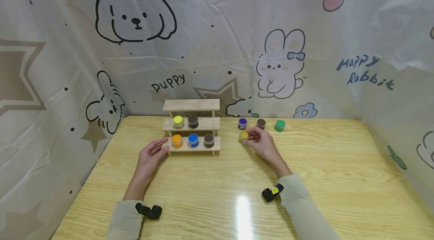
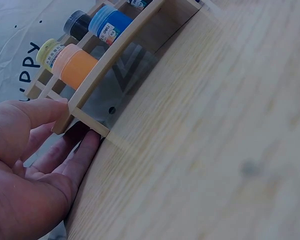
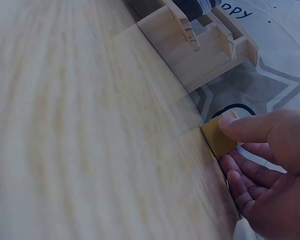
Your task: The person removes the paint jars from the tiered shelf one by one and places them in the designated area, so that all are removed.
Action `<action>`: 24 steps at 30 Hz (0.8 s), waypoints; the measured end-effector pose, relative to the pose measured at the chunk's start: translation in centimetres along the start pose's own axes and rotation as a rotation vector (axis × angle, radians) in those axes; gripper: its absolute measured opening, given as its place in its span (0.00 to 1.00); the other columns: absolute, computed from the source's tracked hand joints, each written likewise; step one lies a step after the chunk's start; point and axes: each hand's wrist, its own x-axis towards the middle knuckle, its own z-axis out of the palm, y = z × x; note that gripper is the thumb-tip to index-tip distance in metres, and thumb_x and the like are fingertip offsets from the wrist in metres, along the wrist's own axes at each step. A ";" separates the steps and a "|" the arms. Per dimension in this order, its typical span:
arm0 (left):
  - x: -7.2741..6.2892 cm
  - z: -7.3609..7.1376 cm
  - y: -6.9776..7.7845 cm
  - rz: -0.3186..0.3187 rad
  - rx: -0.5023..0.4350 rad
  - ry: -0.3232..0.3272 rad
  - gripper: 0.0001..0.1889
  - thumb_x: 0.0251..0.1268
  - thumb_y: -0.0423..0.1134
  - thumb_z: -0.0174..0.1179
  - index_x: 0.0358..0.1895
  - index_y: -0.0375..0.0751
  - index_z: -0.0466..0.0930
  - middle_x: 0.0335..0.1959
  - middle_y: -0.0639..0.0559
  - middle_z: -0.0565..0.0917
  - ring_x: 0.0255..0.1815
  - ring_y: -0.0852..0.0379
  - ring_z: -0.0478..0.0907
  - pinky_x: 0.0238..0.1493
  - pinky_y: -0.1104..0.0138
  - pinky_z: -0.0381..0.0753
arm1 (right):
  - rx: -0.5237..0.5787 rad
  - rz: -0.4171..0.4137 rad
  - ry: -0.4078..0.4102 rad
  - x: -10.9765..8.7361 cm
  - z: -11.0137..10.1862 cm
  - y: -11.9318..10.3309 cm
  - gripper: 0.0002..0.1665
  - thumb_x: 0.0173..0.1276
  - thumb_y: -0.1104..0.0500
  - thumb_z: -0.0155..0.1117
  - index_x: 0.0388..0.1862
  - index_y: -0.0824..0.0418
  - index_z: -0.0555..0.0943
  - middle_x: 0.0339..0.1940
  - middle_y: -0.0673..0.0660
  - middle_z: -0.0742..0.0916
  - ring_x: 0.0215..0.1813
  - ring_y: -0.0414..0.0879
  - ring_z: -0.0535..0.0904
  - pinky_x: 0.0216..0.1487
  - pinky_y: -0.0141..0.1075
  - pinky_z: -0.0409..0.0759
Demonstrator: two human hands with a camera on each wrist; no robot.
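Note:
A three-step wooden display rack (image 1: 191, 104) stands at the back of the table. My left hand (image 1: 149, 160) holds the left end of its lowest step, thumb at the front corner and fingers behind. That step carries an orange paint jar (image 1: 177, 141), a blue paint jar (image 1: 193, 140) and a dark brown paint jar (image 1: 208, 141). On the middle step sit a yellow paint jar (image 1: 178, 121) and a black-looking paint jar (image 1: 193, 121). Right of the rack, my right hand (image 1: 265, 147) pinches a mustard-yellow paint jar (image 3: 218, 136) between thumb and fingers, low at the tabletop.
Behind my right hand, a purple jar (image 1: 242, 123), a brown jar (image 1: 260, 124) and a green jar (image 1: 279, 125) stand in a row on the wooden table (image 1: 210, 191). A printed curtain (image 1: 217, 36) hangs along the table's back and sides.

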 end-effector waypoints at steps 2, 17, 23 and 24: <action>0.0 0.0 0.0 -0.005 0.001 0.000 0.24 0.74 0.34 0.63 0.70 0.34 0.74 0.68 0.40 0.75 0.58 0.64 0.75 0.57 0.71 0.83 | 0.002 -0.003 -0.004 0.1 -0.1 0.0 0.22 0.63 0.69 0.76 0.55 0.70 0.81 0.49 0.65 0.87 0.51 0.58 0.85 0.48 0.32 0.84; 0.1 0.0 -0.1 -0.008 0.007 0.001 0.25 0.74 0.35 0.64 0.70 0.34 0.74 0.67 0.40 0.76 0.56 0.66 0.76 0.57 0.71 0.83 | -0.014 -0.014 0.006 -0.5 -1.8 -1.9 0.24 0.67 0.67 0.73 0.60 0.70 0.79 0.55 0.66 0.84 0.57 0.59 0.82 0.60 0.49 0.84; 0.2 0.0 -0.2 0.001 0.005 0.002 0.25 0.74 0.34 0.64 0.70 0.33 0.73 0.67 0.40 0.76 0.56 0.66 0.77 0.55 0.72 0.84 | 0.005 -0.048 0.048 -0.6 -2.3 -3.3 0.22 0.68 0.65 0.73 0.59 0.69 0.80 0.55 0.65 0.85 0.57 0.58 0.81 0.60 0.49 0.83; 0.2 0.0 -0.2 0.000 0.004 0.001 0.25 0.74 0.34 0.64 0.70 0.33 0.73 0.67 0.41 0.76 0.56 0.66 0.77 0.55 0.72 0.84 | 0.008 -0.054 0.047 -0.7 -2.3 -3.6 0.22 0.68 0.65 0.73 0.59 0.69 0.80 0.55 0.65 0.85 0.57 0.58 0.81 0.60 0.49 0.83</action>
